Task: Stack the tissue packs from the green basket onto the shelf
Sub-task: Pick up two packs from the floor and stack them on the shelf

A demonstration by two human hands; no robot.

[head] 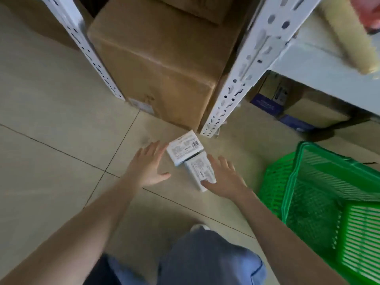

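Note:
Two white tissue packs lie on the tiled floor in front of a shelf post. The farther pack (184, 147) shows its printed label and barcode. The nearer pack (200, 171) lies against it, turned a different way. My left hand (151, 164) hovers just left of the packs, fingers spread, its fingertips close to the farther pack. My right hand (224, 176) is at the right of the nearer pack with its thumb touching that pack's near end. The green basket (320, 194) stands on the floor to the right. The white shelf (320, 64) runs along the upper right.
A large cardboard box (160, 58) stands on the floor between two white perforated shelf posts (244, 66). Smaller boxes (287, 108) sit under the shelf. A pale roll (349, 36) lies on the shelf. My knees in blue trousers (197, 260) are at the bottom.

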